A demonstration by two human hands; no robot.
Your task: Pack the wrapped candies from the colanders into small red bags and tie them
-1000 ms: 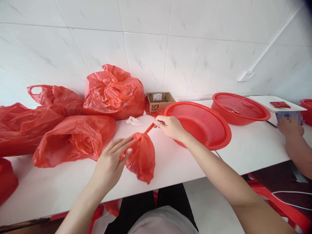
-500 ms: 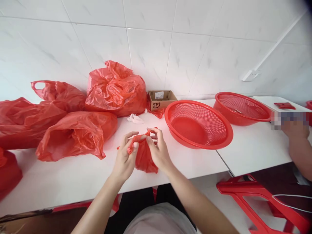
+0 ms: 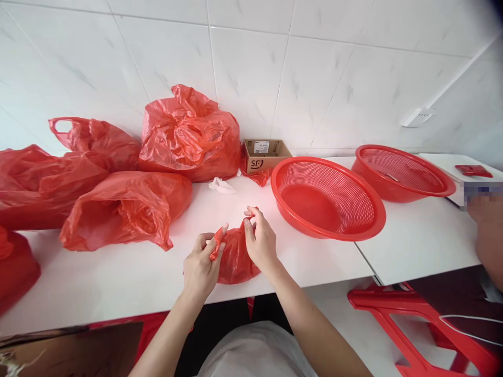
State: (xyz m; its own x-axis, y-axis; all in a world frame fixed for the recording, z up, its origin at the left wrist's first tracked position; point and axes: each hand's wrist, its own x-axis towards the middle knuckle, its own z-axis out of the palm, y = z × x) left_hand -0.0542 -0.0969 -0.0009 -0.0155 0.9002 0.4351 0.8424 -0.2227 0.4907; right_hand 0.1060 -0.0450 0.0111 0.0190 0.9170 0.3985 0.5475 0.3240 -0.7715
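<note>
A small red plastic bag (image 3: pixel 233 259) rests on the white table (image 3: pixel 118 272) near its front edge, bunched at the top. My left hand (image 3: pixel 200 267) pinches the bag's left handle end between thumb and fingers. My right hand (image 3: pixel 260 242) grips the bag's top on the right side, fingers curled around the plastic. Both hands are close together over the bag's neck.
Several larger red plastic bags (image 3: pixel 126 209) are piled at the left and back, against the tiled wall. A small cardboard box (image 3: pixel 264 155) and a crumpled white scrap (image 3: pixel 220 185) lie behind. Two red colander basins (image 3: pixel 328 198) (image 3: pixel 404 173) sit right. Another person's arm (image 3: pixel 487 230) shows at far right; a red stool (image 3: pixel 416 319) stands below.
My right hand, stretched out pulling the bag's handle a second ago, has come back to my left hand. Both now work at the bag's neck, and the bag sits lower and more bunched.
</note>
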